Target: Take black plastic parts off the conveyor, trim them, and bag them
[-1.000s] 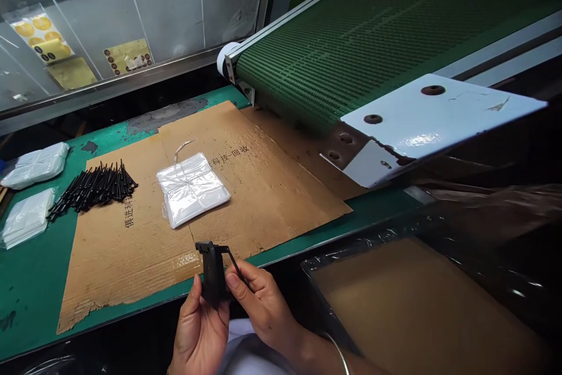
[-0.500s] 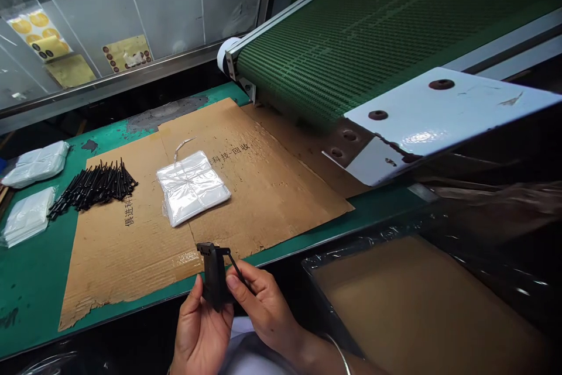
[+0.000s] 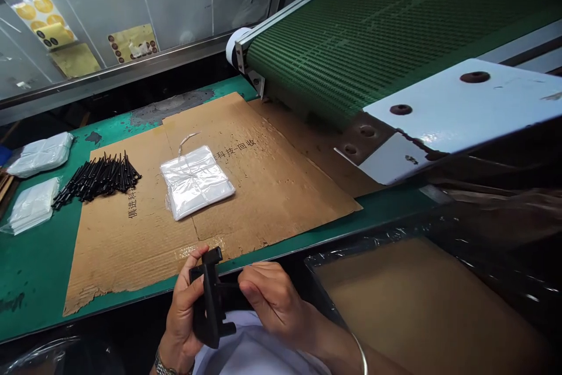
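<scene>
My left hand [image 3: 181,310] is wrapped round a black plastic bracket-like part [image 3: 211,305], held upright near the table's front edge. Pinched in my right hand [image 3: 276,298] is a thin black rod [image 3: 229,285], which runs sideways to the part; the rod's far end meets the part's side, but I cannot see how it joins. On the cardboard beyond my hands lies a tied stack of clear plastic bags [image 3: 197,182]. A pile of similar thin black rods [image 3: 100,176] lies to its left, partly on the cardboard.
Two more stacks of bags, a far one [image 3: 41,152] and a near one [image 3: 33,205], lie on the green tabletop [image 3: 37,269]. A green conveyor belt [image 3: 351,41] slopes over the right side. A plastic-lined carton [image 3: 395,299] stands at right.
The black part has been turned in my left hand and now shows a different side. My right hand has moved slightly right, and the rod now points sideways. The view has shifted a little.
</scene>
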The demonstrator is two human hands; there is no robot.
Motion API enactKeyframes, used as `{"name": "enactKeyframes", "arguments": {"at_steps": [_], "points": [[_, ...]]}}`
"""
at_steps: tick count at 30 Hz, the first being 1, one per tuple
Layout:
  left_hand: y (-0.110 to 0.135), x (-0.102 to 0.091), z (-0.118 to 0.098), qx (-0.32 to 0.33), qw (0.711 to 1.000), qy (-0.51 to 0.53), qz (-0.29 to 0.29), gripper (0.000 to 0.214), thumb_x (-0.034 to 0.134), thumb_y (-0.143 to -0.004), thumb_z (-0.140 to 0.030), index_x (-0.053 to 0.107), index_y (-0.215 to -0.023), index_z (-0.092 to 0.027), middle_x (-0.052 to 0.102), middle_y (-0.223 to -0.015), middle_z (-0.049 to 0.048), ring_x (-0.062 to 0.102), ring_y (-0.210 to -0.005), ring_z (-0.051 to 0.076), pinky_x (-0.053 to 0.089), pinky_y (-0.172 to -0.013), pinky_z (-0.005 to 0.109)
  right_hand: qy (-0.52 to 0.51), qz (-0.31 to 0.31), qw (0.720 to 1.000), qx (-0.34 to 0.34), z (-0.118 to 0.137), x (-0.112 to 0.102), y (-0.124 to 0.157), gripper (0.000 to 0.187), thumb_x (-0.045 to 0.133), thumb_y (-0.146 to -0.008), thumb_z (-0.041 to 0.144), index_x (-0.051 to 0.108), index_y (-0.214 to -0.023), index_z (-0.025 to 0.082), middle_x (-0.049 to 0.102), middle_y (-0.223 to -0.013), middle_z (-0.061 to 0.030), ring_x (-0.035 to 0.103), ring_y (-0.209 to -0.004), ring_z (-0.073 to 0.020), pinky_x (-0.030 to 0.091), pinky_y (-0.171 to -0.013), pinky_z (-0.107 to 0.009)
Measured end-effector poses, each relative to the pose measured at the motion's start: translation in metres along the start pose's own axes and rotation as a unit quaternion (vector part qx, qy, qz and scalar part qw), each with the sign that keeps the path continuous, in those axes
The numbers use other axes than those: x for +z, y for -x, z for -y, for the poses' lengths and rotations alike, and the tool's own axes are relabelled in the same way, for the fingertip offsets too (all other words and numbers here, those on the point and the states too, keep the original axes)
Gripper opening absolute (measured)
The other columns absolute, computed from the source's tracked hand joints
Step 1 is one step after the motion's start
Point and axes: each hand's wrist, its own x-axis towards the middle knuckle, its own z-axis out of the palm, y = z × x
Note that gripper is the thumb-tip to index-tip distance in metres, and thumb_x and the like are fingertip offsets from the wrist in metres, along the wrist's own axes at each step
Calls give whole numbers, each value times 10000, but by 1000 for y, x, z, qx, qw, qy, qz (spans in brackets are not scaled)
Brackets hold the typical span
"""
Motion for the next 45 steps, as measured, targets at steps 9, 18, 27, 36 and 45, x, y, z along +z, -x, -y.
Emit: {"name": "enactKeyframes", "arguments": {"at_steps": [9,18,27,36,45], "points": [[1,-11,3,10,999,-21,36,567,736,-607,-180,523,-1133,-211,574,-632,-27,495,-485,54,394,-481,145,144,47,987,-59,-2,7,-9,453,197,-954,283,445,-592,172,427,-487,29,345,-428,-91,249,-469,-250],[-7,-13,3,49,999,-5,0,538,752,-590,-230,565,-1094,-201,553,-649,-21,457,-513,56,370,-457,138,163,111,971,-132,11,11,11,520,161,-957,314,442,-542,176,459,-441,20,371,-408,-103,228,-457,-277],[-10,-21,9,106,994,-32,3,539,768,-556,-312,600,-1057,-207,566,-681,-13,507,-621,99,419,-572,176,97,-2,995,-3,5,10,-1,436,220,-950,268,418,-573,178,415,-478,38,337,-425,-84,259,-462,-228],[-6,-31,13,87,994,-44,58,640,750,-583,-342,532,-1172,-221,529,-624,-35,429,-503,66,355,-471,160,133,28,989,52,1,12,-2,401,256,-938,253,439,-589,176,436,-478,38,352,-407,-79,245,-448,-226],[-4,-24,21,-6,985,42,166,440,682,-656,-356,610,-1056,-186,362,-497,-64,214,-378,27,222,-296,110,90,26,992,80,-17,1,-10,413,279,-935,287,468,-586,171,429,-459,45,361,-397,-67,242,-423,-207]]}}
